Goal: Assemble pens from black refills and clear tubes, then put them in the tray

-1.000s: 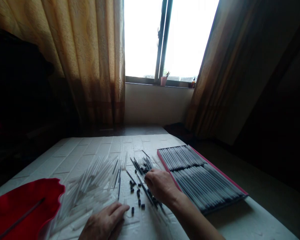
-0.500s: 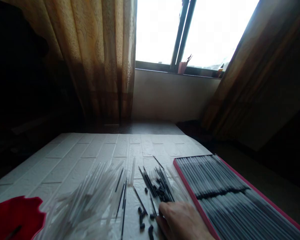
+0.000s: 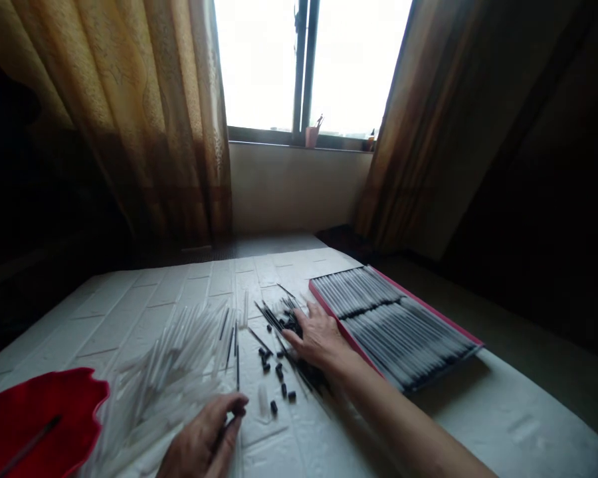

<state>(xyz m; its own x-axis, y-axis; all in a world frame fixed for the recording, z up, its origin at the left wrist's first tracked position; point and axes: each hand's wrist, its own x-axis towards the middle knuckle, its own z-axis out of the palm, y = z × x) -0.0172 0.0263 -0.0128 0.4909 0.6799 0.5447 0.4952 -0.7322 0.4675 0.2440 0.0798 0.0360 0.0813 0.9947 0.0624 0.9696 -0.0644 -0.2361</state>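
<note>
My left hand [image 3: 204,435] is low in the picture, thumb and finger pinched together. Something dark shows between its fingertips, too small to make out. Beside it lies a loose pile of clear plastic tubes [image 3: 179,358], with a few thin dark ink refills [image 3: 238,358] at its right edge. My right hand [image 3: 319,335] reaches forward with fingers spread over a heap of dark refills and black caps [image 3: 290,325], partly hiding it. Several loose black caps [image 3: 279,372] are scattered between my hands.
At the right, a pink-edged tray [image 3: 323,299] holds two rows of clear pens with dark insides [image 3: 403,332]. A red scalloped container [image 3: 80,411] with a thin stick in it stands at the left. The table [image 3: 129,299] has a white brick pattern.
My left hand has come into view at the bottom. My right hand has moved forward over the heap, its fingers now spread. The view has swung right.
</note>
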